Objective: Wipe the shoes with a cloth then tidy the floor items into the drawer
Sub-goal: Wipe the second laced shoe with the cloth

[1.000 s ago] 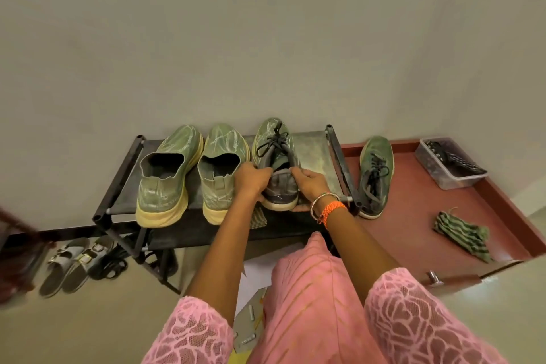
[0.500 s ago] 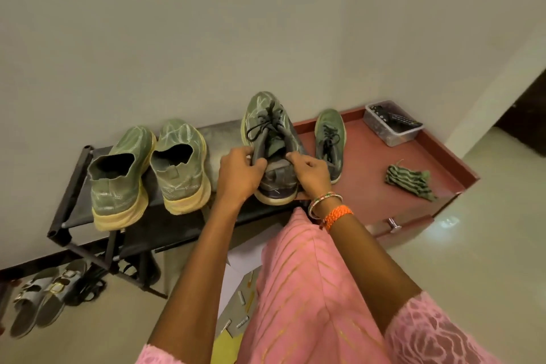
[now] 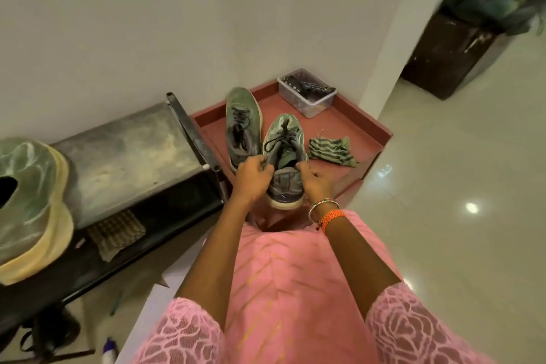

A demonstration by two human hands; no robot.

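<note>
both hands, left hand (image 3: 252, 176) and right hand (image 3: 314, 180), gripping laced shoe (image 3: 285, 154), now carried over red cabinet (image 3: 366, 127)

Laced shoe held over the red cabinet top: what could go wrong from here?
1. The laced shoe is held only at its heel by the left hand and right hand; the grip may slip.
2. Set down carelessly, it could knock the other laced shoe or land on the striped cloth.
</note>
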